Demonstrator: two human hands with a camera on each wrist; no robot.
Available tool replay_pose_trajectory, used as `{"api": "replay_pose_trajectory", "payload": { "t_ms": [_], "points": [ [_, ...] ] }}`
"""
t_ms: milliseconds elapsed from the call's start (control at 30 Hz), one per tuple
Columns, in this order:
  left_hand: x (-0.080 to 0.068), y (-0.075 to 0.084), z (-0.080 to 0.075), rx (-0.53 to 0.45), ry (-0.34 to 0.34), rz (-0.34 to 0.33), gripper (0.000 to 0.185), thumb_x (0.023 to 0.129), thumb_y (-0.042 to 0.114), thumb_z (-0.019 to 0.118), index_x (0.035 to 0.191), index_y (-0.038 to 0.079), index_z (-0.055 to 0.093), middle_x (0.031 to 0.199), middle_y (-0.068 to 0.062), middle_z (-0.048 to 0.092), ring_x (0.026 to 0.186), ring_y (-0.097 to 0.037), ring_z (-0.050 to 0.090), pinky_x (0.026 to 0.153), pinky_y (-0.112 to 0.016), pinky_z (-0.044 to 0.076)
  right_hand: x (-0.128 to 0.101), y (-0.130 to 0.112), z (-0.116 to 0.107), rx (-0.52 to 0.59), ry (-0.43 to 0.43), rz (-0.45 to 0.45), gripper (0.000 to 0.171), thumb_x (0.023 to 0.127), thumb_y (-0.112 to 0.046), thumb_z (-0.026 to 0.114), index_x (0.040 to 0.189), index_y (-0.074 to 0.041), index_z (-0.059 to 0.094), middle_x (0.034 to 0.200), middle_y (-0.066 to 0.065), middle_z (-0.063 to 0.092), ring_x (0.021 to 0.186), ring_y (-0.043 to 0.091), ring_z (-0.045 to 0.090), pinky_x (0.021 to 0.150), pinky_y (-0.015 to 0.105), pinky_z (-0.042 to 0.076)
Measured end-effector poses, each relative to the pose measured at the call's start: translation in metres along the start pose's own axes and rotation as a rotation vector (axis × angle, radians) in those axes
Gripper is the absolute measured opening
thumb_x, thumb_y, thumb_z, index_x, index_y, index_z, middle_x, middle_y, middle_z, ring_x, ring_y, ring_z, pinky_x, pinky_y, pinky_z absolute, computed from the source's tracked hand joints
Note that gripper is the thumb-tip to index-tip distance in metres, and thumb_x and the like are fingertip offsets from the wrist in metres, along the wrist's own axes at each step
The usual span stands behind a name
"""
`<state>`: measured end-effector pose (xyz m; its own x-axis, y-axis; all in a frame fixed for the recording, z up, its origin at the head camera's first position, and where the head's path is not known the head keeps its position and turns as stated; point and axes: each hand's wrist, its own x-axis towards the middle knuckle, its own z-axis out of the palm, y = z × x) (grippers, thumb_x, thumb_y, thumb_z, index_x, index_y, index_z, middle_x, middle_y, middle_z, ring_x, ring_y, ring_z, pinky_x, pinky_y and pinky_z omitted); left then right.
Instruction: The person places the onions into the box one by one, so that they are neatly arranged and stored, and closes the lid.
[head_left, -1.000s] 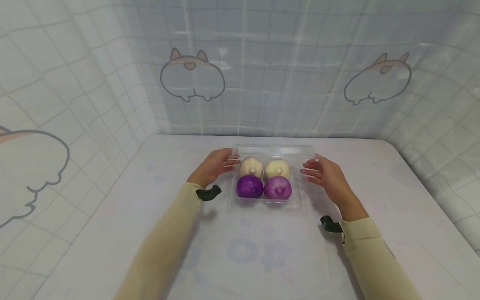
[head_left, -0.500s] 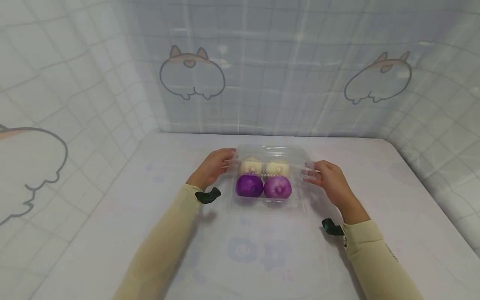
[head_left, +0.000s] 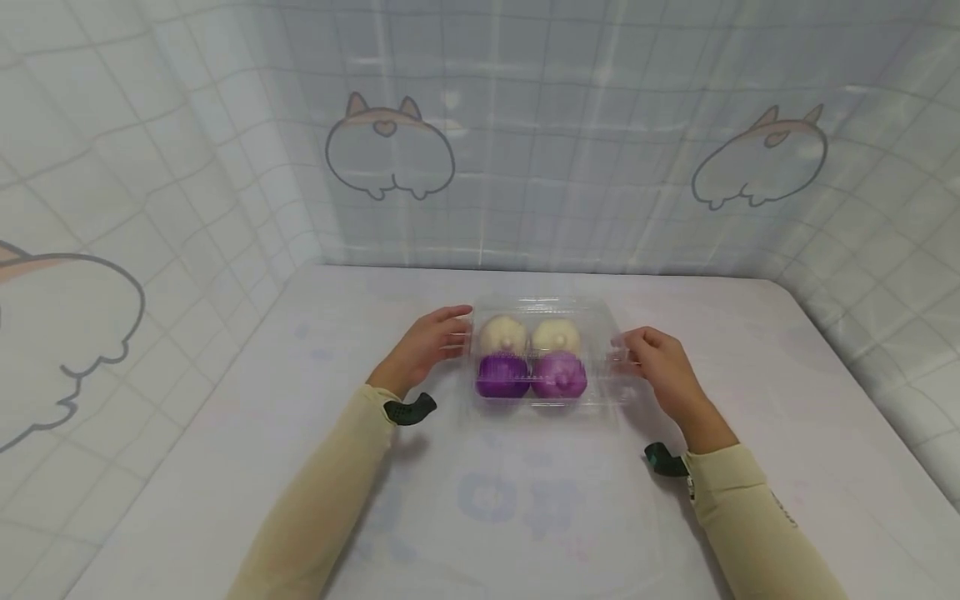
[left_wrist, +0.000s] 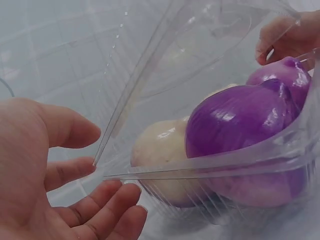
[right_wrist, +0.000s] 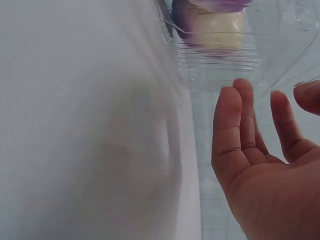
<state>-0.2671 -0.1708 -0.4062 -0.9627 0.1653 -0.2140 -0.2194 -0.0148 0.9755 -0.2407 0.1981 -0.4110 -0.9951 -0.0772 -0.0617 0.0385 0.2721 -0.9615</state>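
Box [head_left: 546, 396]: set mid-table [head_left: 225, 433], lid [left_wrist: 165, 75] half lowered over four buns [head_left: 530, 360].
Left hand [head_left: 423, 346]: fingers spread at the left edge.
Right hand [head_left: 660, 367]: fingers spread at the right edge.
Room: bare table all around.

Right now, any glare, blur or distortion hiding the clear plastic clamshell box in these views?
Head view: wide-angle bending at the edges; clear plastic clamshell box sharp, its lid faint with mild glare. Left wrist view: lid streaked with reflections, purple buns clear. Right wrist view: left half a washed-out blur, right hand sharp.
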Motion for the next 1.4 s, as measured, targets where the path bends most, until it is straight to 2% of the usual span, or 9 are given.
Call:
{"api": "replay_pose_trajectory", "payload": {
  "t_ms": [167, 300, 433, 600, 900, 1200, 1400],
  "points": [
    [-0.001, -0.003, 0.001, 0.016, 0.014, 0.005, 0.053, 0.098, 0.015, 0.063, 0.149, 0.015, 0.049, 0.128, -0.014, 0.057, 0.112, -0.027, 0.058, 0.104, -0.042, 0.046, 0.0, 0.003, 0.003, 0.005, 0.001, 0.013, 0.04, 0.105, -0.029, 0.048, 0.119, 0.007, 0.059, 0.125, 0.02, 0.061, 0.1, 0.027, 0.06, 0.088, 0.03, 0.055],
    [0.002, -0.004, 0.004, 0.007, 0.043, 0.04, 0.059, 0.098, 0.013, 0.065, 0.152, 0.014, 0.043, 0.12, -0.016, 0.061, 0.111, -0.025, 0.058, 0.103, -0.043, 0.046, -0.001, 0.004, 0.004, 0.025, 0.008, -0.005, 0.037, 0.104, -0.025, 0.05, 0.117, 0.009, 0.059, 0.117, 0.021, 0.063, 0.089, 0.021, 0.061, 0.083, 0.029, 0.056],
    [0.005, -0.004, 0.008, -0.01, 0.072, 0.062, 0.061, 0.098, 0.017, 0.066, 0.152, 0.008, 0.041, 0.124, -0.015, 0.061, 0.114, -0.025, 0.058, 0.102, -0.042, 0.047, -0.002, 0.005, 0.004, 0.022, 0.014, -0.009, 0.036, 0.103, -0.025, 0.052, 0.115, 0.009, 0.059, 0.109, 0.016, 0.064, 0.084, 0.016, 0.059, 0.081, 0.029, 0.057],
    [0.005, -0.004, 0.008, -0.01, 0.068, 0.061, 0.053, 0.098, 0.018, 0.066, 0.146, 0.004, 0.048, 0.13, -0.016, 0.06, 0.114, -0.025, 0.059, 0.101, -0.041, 0.047, -0.003, 0.004, 0.003, 0.028, 0.02, -0.007, 0.036, 0.103, -0.026, 0.054, 0.114, 0.008, 0.059, 0.098, 0.01, 0.061, 0.085, 0.015, 0.057, 0.079, 0.027, 0.056],
    [-0.009, -0.013, 0.008, 0.044, 0.04, 0.014, 0.048, 0.098, 0.017, 0.065, 0.143, 0.006, 0.051, 0.132, -0.015, 0.06, 0.115, -0.023, 0.059, 0.103, -0.042, 0.047, -0.002, 0.007, -0.001, 0.025, 0.013, 0.001, 0.036, 0.104, -0.027, 0.054, 0.115, 0.006, 0.058, 0.102, 0.012, 0.06, 0.087, 0.017, 0.057, 0.08, 0.027, 0.057],
    [-0.024, -0.017, 0.007, 0.063, 0.04, 0.062, 0.047, 0.098, 0.015, 0.065, 0.14, 0.001, 0.051, 0.129, -0.018, 0.061, 0.107, -0.023, 0.062, 0.097, -0.041, 0.051, -0.002, 0.011, 0.001, 0.043, 0.013, 0.014, 0.036, 0.103, -0.029, 0.055, 0.115, 0.005, 0.059, 0.102, 0.01, 0.062, 0.087, 0.016, 0.057, 0.079, 0.025, 0.056],
    [-0.038, -0.015, 0.009, 0.09, 0.038, 0.078, 0.049, 0.097, 0.013, 0.066, 0.141, 0.001, 0.05, 0.129, -0.019, 0.061, 0.106, -0.025, 0.063, 0.095, -0.042, 0.052, -0.002, 0.012, 0.003, 0.032, 0.017, 0.006, 0.035, 0.104, -0.027, 0.052, 0.118, 0.005, 0.059, 0.111, 0.016, 0.064, 0.09, 0.017, 0.06, 0.079, 0.024, 0.057]
  ]
}}
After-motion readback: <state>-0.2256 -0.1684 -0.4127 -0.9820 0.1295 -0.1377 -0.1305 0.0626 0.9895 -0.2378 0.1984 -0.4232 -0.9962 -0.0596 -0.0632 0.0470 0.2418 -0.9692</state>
